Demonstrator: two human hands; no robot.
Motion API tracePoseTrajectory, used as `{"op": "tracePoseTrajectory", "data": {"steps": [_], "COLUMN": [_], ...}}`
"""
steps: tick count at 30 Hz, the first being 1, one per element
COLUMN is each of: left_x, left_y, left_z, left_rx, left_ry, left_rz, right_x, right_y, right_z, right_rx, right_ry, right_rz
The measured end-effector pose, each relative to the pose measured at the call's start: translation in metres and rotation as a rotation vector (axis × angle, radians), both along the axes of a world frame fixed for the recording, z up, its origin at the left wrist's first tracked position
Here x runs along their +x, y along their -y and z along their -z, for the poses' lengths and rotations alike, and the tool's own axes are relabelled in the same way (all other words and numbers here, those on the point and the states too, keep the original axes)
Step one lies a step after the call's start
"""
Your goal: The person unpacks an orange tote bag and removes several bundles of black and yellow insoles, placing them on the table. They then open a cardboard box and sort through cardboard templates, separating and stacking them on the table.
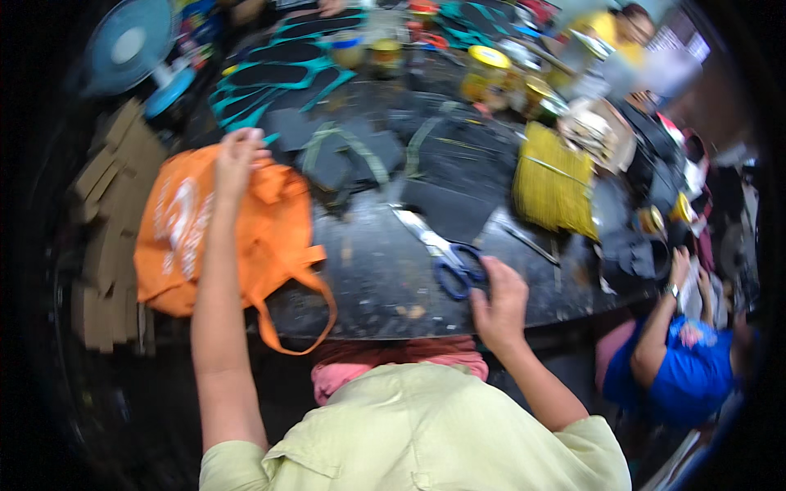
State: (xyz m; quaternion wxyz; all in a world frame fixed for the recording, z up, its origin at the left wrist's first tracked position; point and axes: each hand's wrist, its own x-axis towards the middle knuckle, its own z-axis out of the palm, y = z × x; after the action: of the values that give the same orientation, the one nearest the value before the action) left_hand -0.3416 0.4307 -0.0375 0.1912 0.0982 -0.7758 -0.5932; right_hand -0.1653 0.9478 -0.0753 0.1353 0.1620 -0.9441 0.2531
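Note:
My left hand (238, 161) grips the top edge of an orange cloth bag (176, 245) that lies on the left part of a dark worktable (385, 282); its strap hangs over the table's front edge. My right hand (501, 301) rests at the near edge, fingers touching the blue handles of large scissors (446, 255) whose blades point away to the upper left. Black cut pieces with olive straps (348, 155) lie beyond the scissors.
A yellow bundle of strips (555, 182) sits right of centre. Teal-edged black sole shapes (282, 69) and yellow-lidded jars (487, 69) stand at the back. Cardboard pieces (110, 221) are stacked left, beside a blue fan (131, 49). A person in blue (684, 368) sits at the right.

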Motion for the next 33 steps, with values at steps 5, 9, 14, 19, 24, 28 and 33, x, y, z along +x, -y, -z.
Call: {"op": "tracePoseTrajectory", "data": {"steps": [5,9,14,19,24,28,33], "left_x": [-0.067,-0.069,-0.086,-0.1,-0.093,-0.083,-0.046], "left_y": [-0.094,-0.235,-0.392,-0.458,-0.478,-0.486,-0.45], "left_z": [-0.036,-0.056,-0.043,-0.006,0.025,0.012,-0.059], "left_rx": [-0.188,-0.035,-0.259,-0.422,-0.345,-0.265,-0.112], "left_ry": [-0.196,-0.14,0.139,0.181,0.307,0.217,-0.226], "left_rz": [-0.11,0.419,0.706,0.713,0.598,0.557,0.546], "right_x": [0.001,-0.019,-0.108,-0.18,-0.202,-0.191,-0.143], "right_y": [-0.014,-0.051,-0.15,-0.2,-0.206,-0.215,-0.19], "right_z": [-0.007,-0.029,-0.063,-0.039,-0.005,-0.012,-0.08], "right_rx": [-0.187,-0.455,-0.663,-0.23,-0.764,-0.941,-1.052], "right_ry": [0.028,-0.013,-0.259,0.225,0.364,0.399,0.258], "right_rz": [-0.106,-0.101,0.386,0.459,0.301,0.18,0.147]}}
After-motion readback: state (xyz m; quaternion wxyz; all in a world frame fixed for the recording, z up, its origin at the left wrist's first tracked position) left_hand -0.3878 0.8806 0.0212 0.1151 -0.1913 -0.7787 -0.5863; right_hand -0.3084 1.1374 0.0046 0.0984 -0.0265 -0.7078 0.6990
